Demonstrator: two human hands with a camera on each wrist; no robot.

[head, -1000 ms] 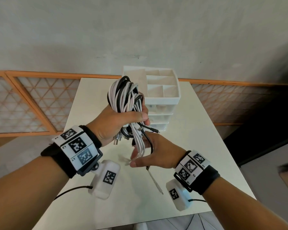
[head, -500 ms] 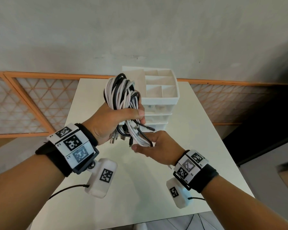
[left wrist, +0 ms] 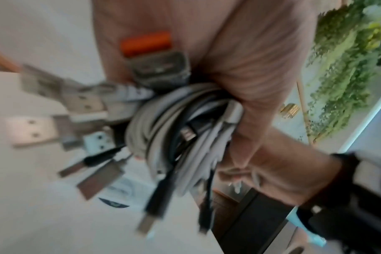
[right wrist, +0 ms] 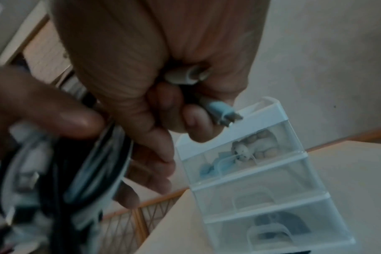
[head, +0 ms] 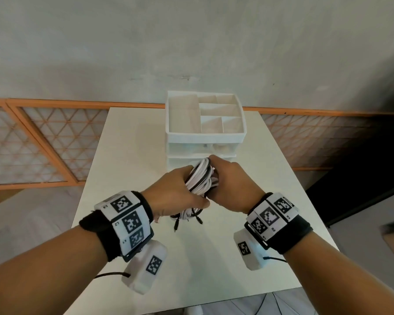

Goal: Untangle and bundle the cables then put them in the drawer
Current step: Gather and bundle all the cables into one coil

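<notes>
Both hands clasp one coiled bundle of white and black cables (head: 200, 178) above the tabletop (head: 127, 142), just in front of the drawer unit (head: 205, 137). The left hand (head: 175, 192) has its grip wrapped around the coil; the right hand (head: 232, 183) curls its fingers (right wrist: 154, 158) over the other side. Plug ends (head: 187, 218) dangle below.

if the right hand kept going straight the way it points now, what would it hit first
Probably the drawer unit. The right hand, gripping the cable bundle, points away from the person toward its lower drawer fronts, though the gap between them is hard to judge.
</notes>
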